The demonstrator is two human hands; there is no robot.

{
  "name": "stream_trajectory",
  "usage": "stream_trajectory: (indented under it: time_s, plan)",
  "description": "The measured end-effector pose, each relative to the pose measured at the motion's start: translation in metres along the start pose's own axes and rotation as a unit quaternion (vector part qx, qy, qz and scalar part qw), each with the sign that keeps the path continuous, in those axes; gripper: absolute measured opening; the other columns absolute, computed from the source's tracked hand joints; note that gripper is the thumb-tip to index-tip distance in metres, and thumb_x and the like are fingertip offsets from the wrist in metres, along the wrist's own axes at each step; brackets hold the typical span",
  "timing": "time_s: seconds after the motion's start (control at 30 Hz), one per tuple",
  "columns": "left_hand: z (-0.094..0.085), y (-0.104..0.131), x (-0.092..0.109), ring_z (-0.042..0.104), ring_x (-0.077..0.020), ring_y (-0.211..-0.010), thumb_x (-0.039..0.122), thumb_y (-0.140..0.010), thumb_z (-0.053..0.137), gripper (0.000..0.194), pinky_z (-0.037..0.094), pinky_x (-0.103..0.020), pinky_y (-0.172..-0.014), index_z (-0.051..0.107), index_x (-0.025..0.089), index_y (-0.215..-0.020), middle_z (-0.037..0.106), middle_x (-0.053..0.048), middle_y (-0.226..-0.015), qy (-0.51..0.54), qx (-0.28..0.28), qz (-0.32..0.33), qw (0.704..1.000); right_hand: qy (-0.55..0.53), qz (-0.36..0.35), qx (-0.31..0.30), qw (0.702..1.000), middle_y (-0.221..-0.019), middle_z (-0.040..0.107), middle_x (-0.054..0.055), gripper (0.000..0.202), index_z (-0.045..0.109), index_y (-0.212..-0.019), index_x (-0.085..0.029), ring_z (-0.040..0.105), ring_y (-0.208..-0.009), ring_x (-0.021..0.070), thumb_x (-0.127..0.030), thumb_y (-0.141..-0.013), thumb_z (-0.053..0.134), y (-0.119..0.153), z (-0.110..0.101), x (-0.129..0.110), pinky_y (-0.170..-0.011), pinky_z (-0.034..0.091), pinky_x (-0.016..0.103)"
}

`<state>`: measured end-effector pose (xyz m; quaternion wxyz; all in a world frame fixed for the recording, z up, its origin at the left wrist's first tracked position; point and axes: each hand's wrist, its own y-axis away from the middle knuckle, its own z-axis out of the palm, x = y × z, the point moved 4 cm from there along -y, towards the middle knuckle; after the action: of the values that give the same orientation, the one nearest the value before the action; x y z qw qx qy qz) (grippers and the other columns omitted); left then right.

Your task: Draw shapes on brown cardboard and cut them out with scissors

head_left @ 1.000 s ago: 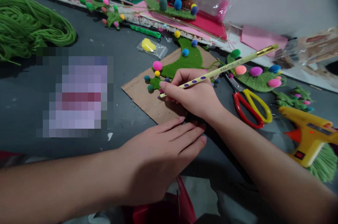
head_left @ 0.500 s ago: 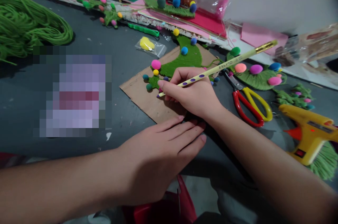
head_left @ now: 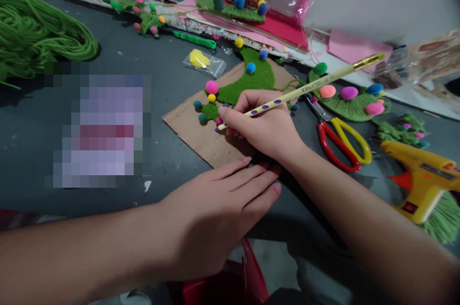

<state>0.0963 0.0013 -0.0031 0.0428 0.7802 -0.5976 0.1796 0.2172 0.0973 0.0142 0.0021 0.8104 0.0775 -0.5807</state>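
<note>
My right hand is closed round a pale yellow pencil with purple dots. Its tip points down at a brown cardboard piece, beside a small green star shape with coloured balls. Behind the hand, a green crescent with blue, yellow and pink balls lies on the cardboard. My left hand rests flat at the cardboard's near edge, fingers stretched out, holding nothing. The right hand hides part of the star and the cardboard.
Scissors and a yellow glue gun lie to the right, near more green ball-trimmed pieces. Green yarn is at the far left, with a blurred-out object below it. A bagged yellow lump sits behind the cardboard.
My right hand and the pencil have shifted very slightly to the right, and the pencil's tip has moved a little up. My left hand has stayed in place.
</note>
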Motion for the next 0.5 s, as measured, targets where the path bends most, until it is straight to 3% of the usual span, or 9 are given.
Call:
stream_trajectory:
  time_s: [0.5]
  plan:
    - [-0.0007, -0.0006, 0.0016, 0.027, -0.0267, -0.156, 0.021, -0.079, 0.058, 0.082, -0.010, -0.036, -0.130, 0.034, 0.008, -0.156, 0.032, -0.014, -0.168, -0.003, -0.007, -0.002, 1.000, 0.019, 0.013, -0.009, 1.000, -0.061, 0.066, 0.000, 0.033, 0.054, -0.066, -0.021, 0.066, -0.057, 0.0141, -0.038, -0.084, 0.076, 0.0015, 0.0034, 0.0002, -0.051, 0.048, 0.024]
